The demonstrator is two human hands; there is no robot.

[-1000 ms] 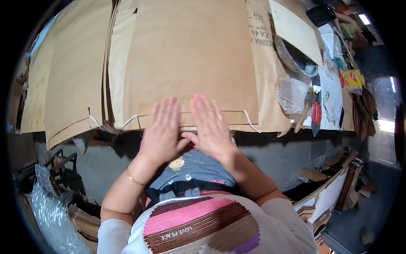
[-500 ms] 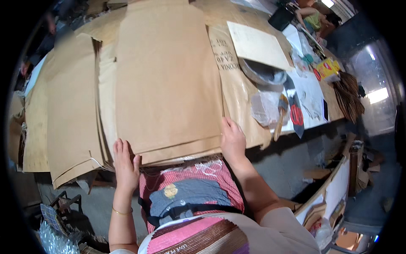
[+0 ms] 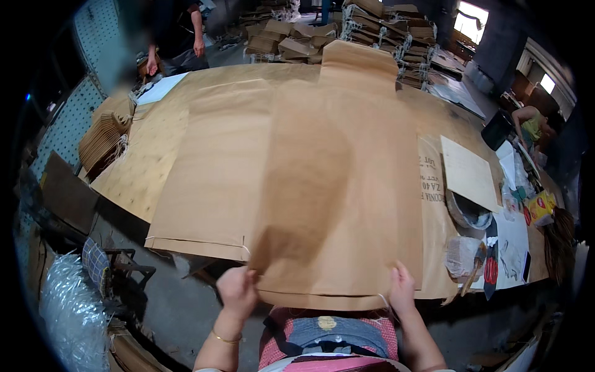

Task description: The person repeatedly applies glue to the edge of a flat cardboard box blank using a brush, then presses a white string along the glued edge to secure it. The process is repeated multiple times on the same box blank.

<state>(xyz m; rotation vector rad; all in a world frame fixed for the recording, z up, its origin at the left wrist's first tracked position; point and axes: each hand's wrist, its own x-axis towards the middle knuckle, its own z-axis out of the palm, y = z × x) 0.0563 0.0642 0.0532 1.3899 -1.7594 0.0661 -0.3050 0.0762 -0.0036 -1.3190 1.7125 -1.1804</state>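
A large brown kraft paper bag (image 3: pixel 372 204) lies lengthwise in front of me on the table, its near edge lifted and bowed over my lap. My left hand (image 3: pixel 238 292) is closed on its near left corner, where the paper is folded up and blurred. With fingers pinched, my right hand (image 3: pixel 401 288) grips the near right corner, beside a short white string. Another brown paper bag (image 3: pixel 214 180) lies to the left, partly under the held one, with a string at its near corner.
On the right are a printed brown sack (image 3: pixel 432 235), a bowl (image 3: pixel 468 214) under a pale board (image 3: pixel 469 173), a brush (image 3: pixel 476 266) and red-handled scissors (image 3: pixel 491 270). Paper bundles (image 3: pixel 105 139) sit at the far left. Two other people are beyond the table, one (image 3: pixel 180 37) standing.
My left hand has gone from resting with fingers extended to gripping the bag's corner. The bag's near edge has come up. My view has tilted up and turned left.
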